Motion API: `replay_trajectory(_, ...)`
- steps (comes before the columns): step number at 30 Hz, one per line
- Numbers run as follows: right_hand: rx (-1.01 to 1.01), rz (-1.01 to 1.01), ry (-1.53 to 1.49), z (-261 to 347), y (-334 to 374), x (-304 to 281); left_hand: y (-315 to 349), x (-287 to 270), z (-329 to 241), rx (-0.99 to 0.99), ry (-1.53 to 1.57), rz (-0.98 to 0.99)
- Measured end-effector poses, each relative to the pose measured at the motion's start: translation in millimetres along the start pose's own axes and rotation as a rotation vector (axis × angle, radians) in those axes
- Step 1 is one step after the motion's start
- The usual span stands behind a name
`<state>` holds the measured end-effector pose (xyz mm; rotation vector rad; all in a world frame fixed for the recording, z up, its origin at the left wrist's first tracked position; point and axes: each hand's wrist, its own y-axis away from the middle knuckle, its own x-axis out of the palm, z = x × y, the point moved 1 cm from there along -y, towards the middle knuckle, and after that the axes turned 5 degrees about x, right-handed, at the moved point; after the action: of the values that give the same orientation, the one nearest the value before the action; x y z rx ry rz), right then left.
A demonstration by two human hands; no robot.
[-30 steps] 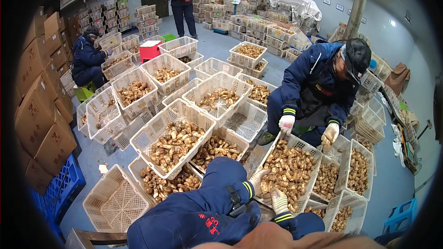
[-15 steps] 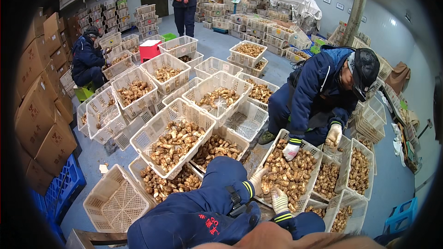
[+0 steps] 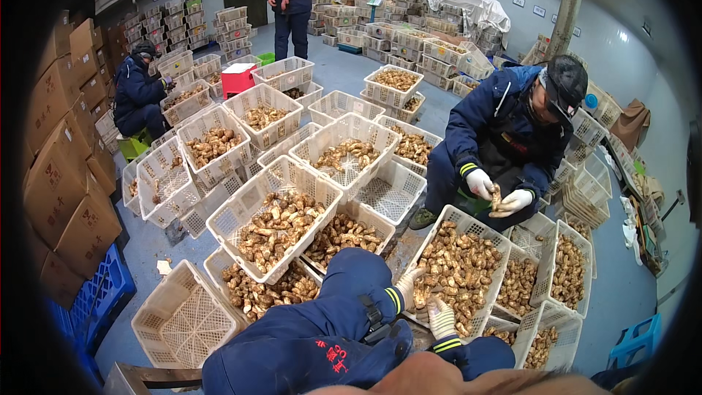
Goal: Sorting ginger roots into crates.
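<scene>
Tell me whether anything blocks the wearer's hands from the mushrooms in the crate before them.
Nothing visible does: the gloved left hand and right hand are at the crate's near end, right beside the mushrooms.

In the whitish lattice crate [image 3: 479, 229] I see brown-and-cream mushrooms [image 3: 455, 267]. At this crate, the left hand [image 3: 408, 287] and the right hand [image 3: 442, 319] wear cream gloves [image 3: 442, 325], the right one striped, below navy sleeves [image 3: 484, 354] with yellow bands [image 3: 394, 299]. Right of the crate is a blue stool [image 3: 633, 344].
</scene>
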<state>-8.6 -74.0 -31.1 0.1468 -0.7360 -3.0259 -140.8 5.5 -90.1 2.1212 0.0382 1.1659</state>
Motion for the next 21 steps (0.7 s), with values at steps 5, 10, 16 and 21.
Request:
replay_trajectory(5, -0.008, -0.008, -0.058, 2, -7, -6, 4, 6, -5, -0.102, 0.057, -0.123)
replay_trajectory(10, -0.01, -0.014, -0.077, 5, -6, -7, -19, -15, -8, -0.01, 0.364, 0.043)
replay_trajectory(16, 0.013, -0.025, -0.106, 9, -4, -6, -35, -24, -5, 0.107, 0.189, 0.078)
replay_trajectory(21, 0.02, -0.096, -0.107, 13, -2, -6, -25, -16, -9, 0.04, 0.092, 0.033)
